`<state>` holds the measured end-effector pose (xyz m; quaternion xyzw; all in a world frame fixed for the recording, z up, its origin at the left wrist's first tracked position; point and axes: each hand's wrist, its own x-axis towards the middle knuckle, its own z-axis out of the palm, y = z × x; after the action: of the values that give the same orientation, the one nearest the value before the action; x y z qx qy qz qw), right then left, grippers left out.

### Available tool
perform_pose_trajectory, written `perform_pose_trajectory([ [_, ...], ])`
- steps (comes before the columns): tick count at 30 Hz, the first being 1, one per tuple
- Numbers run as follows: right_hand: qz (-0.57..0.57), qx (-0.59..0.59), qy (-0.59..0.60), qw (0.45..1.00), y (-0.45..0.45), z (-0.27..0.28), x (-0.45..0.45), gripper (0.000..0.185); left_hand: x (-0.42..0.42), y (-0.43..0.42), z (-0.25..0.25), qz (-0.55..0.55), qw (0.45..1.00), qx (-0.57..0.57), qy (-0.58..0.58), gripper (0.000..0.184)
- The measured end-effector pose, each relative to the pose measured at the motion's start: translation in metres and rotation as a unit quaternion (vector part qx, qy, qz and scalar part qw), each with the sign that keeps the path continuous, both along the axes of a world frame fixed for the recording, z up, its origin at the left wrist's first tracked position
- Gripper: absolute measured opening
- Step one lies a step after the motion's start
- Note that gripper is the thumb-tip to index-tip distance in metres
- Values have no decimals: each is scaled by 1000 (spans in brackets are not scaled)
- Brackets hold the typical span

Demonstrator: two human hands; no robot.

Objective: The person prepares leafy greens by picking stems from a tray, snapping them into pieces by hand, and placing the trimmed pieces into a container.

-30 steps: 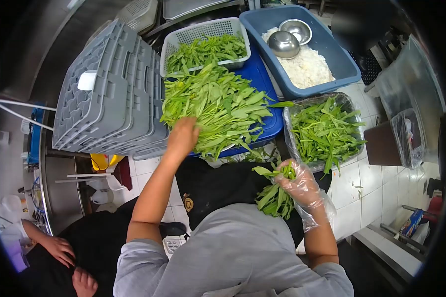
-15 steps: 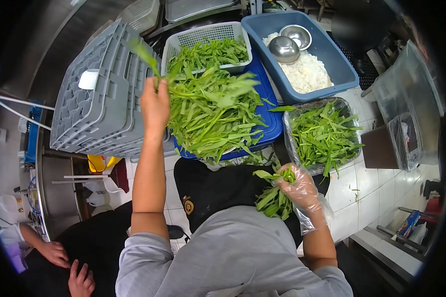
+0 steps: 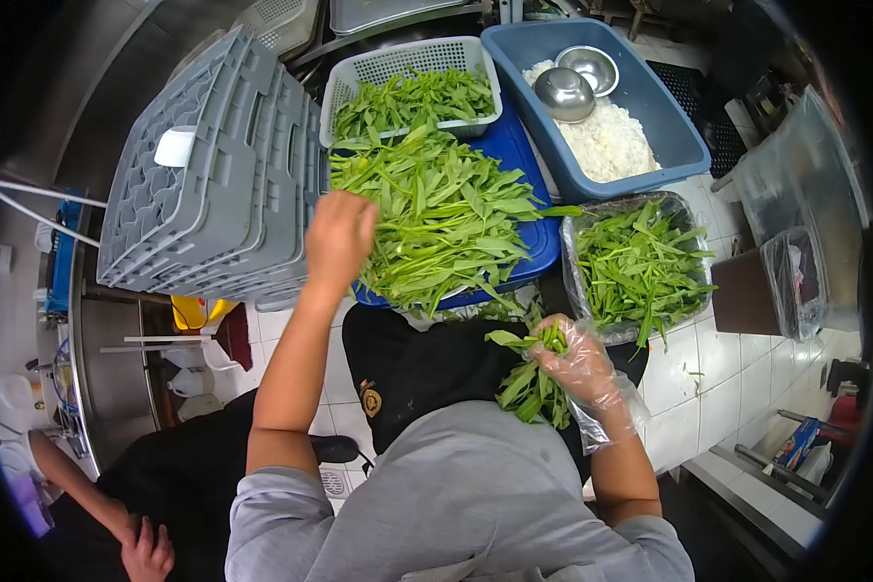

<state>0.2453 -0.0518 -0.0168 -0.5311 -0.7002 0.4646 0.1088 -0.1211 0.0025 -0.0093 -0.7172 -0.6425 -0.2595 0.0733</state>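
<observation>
My left hand (image 3: 341,238) is bare and hovers at the left edge of a big heap of leafy green stalks (image 3: 446,213). Its fingers are curled inward, and whatever may be between them is hidden. The heap lies on a blue lid (image 3: 543,247). My right hand (image 3: 574,359), in a clear plastic glove, is closed around a bunch of leafy greens (image 3: 535,393) above my lap. Close by on the right, a bin lined with clear plastic (image 3: 577,238) holds more cut greens (image 3: 640,262).
A perforated grey basket (image 3: 407,68) of greens stands behind the heap. Right of it, a blue-grey tub (image 3: 669,145) holds white rice-like food (image 3: 606,141) and two metal bowls (image 3: 565,94). Grey dish racks (image 3: 233,175) are stacked left. Another person's hand (image 3: 147,553) shows lower left.
My left hand held a green stalk above the heap; it has come down and rightward, and that stalk no longer shows in it. My right hand stays on its bunch.
</observation>
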Motion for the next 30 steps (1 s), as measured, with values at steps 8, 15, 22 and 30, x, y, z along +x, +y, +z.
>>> perform_pose_trajectory([
  [8, -7, 17, 30, 999, -5, 10, -6, 29, 39, -5, -15, -84, 995, -5, 51, 24],
  [15, -22, 45, 22, 999, -8, -5, 1, 29, 73, -54, -11, -58, 984, -143, 90, 27],
  [22, -9, 15, 57, 998, -5, 1, -6, 32, 42, -46, -3, -2, 981, -136, -141, 14],
  [30, 7, 22, -11, 1000, -2, 1, -15, 39, 3, -34, 56, 178, 873, -87, -446, 23],
])
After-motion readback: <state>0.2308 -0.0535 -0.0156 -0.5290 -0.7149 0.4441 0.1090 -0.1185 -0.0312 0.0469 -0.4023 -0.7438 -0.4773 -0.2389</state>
